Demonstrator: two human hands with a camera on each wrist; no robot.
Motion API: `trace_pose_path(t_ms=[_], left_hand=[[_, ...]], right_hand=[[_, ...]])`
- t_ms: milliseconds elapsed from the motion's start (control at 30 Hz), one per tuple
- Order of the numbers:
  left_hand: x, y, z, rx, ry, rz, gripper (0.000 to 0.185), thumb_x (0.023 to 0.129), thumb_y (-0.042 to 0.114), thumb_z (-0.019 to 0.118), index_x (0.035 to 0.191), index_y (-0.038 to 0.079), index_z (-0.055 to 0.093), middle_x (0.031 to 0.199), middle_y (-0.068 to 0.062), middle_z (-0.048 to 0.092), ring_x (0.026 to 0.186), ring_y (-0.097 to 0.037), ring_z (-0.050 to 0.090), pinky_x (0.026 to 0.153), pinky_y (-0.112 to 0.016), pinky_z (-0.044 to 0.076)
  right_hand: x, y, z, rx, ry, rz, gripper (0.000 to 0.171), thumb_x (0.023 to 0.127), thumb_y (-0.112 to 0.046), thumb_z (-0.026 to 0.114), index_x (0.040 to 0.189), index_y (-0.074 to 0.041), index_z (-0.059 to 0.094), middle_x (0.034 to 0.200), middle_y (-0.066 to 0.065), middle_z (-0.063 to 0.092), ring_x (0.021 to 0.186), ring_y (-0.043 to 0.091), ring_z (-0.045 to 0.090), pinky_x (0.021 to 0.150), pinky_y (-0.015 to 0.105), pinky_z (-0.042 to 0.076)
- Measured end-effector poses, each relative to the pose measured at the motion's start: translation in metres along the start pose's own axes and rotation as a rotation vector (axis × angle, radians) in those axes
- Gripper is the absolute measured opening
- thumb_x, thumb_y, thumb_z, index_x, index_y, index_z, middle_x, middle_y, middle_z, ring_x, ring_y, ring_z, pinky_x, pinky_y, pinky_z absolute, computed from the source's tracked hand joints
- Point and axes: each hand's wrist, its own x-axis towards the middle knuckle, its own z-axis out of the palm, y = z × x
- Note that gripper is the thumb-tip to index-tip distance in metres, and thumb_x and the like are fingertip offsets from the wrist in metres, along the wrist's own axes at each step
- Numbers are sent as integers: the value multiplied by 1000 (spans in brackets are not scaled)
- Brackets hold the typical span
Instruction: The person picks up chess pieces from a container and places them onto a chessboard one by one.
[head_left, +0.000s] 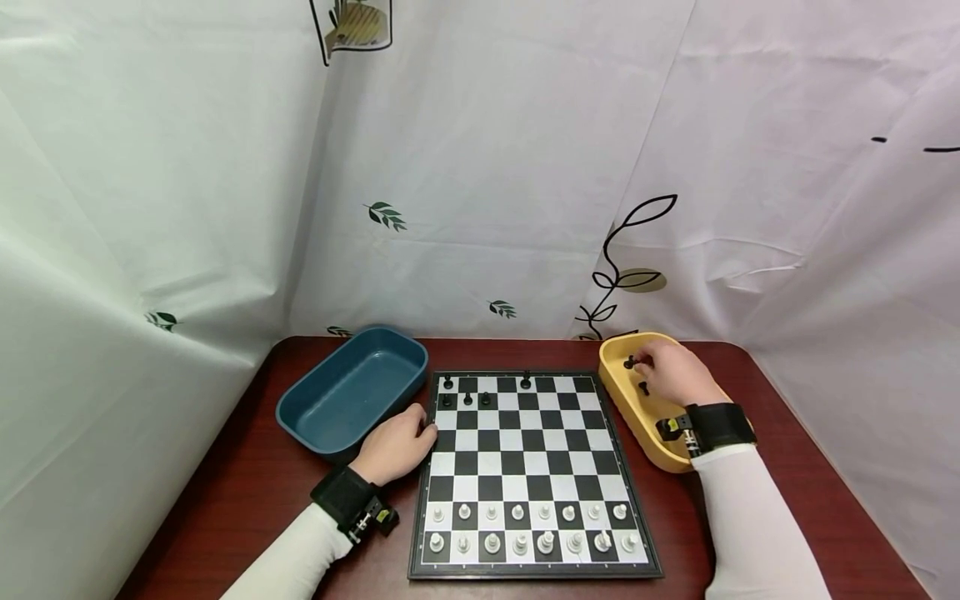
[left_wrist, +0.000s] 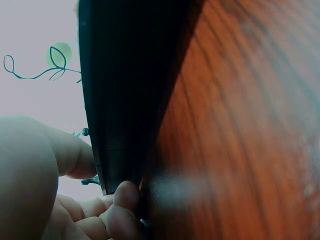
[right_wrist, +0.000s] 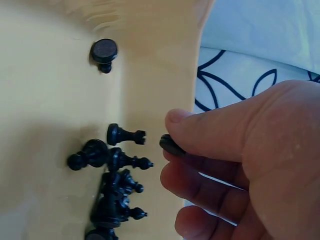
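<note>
A black-and-white chessboard [head_left: 525, 462] lies in the middle of the table. My left hand [head_left: 397, 443] grips its left edge, the thumb over the top and curled fingers [left_wrist: 122, 220] against the dark side [left_wrist: 130, 95]. Over the yellow tray [head_left: 626, 417], my right hand [head_left: 675, 371] pinches a small black chess piece [right_wrist: 172, 145] between thumb and fingers. Most of that piece is hidden by the hand. Several black chess pieces lie on their sides in the tray, among them a rook [right_wrist: 125, 134] close to the fingertips and a piece [right_wrist: 105, 54] apart from the others.
Several black pieces [head_left: 486, 400] stand in the board's far left part, and one black piece [head_left: 526, 381] stands farther right on the back row. White pieces [head_left: 545, 542] fill the two near rows. A blue tray [head_left: 360, 379] sits left of the board. White cloth [head_left: 480, 167] hangs behind the table.
</note>
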Motion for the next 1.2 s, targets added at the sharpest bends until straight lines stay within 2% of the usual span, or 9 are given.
trace_pose_path(t_ms=[167, 300, 467, 700, 967, 1067, 1200], left_hand=[[-1, 1, 0, -4, 5, 6, 17, 107, 23, 65, 93, 17, 58, 73, 1, 52, 63, -16, 51, 61, -38, 42], [-1, 0, 0, 2, 6, 3, 17, 107, 24, 65, 93, 17, 58, 73, 1, 53, 64, -16, 51, 61, -38, 42], [0, -1, 1, 4, 3, -3, 17, 107, 25, 65, 93, 17, 58, 73, 1, 53, 64, -16, 52, 61, -38, 42], [1, -3, 3, 10, -1, -3, 17, 106, 26, 64, 92, 18, 58, 73, 1, 52, 63, -17, 51, 61, -38, 42], [2, -4, 3, 10, -5, 1, 17, 106, 26, 64, 92, 18, 58, 74, 1, 52, 64, -17, 51, 62, -38, 42], [1, -3, 2, 7, -2, 3, 18, 106, 26, 64, 92, 18, 58, 73, 1, 52, 63, -17, 51, 61, -38, 42], [2, -2, 2, 6, -2, 0, 18, 107, 27, 64, 93, 18, 58, 73, 1, 52, 63, -17, 51, 61, -37, 42]], right_hand=[[-1, -3, -8, -7, 35, -7, 16, 103, -6, 75, 117, 3, 77, 113, 22, 76, 106, 45, 72, 96, 63, 54], [-1, -7, -15, -17, 67, -17, 17, 104, -7, 74, 118, 2, 78, 115, 23, 76, 108, 45, 72, 95, 64, 54], [-3, -20, -23, -27, 119, -39, 15, 102, -9, 77, 116, -1, 79, 112, 20, 77, 100, 42, 72, 89, 62, 55], [-4, -44, -26, -31, 183, -106, 11, 100, -8, 79, 111, -4, 80, 105, 12, 74, 86, 31, 69, 77, 54, 55], [0, -73, -19, -44, 235, -205, 10, 99, -10, 80, 108, -4, 79, 105, 10, 72, 88, 29, 70, 76, 51, 58], [1, -87, -14, -16, 237, -228, 11, 101, -11, 80, 110, -5, 79, 105, 9, 71, 87, 27, 69, 75, 48, 57], [3, -104, -5, 99, 231, -276, 13, 102, -9, 81, 115, -6, 80, 105, 7, 72, 86, 23, 65, 75, 44, 54]])
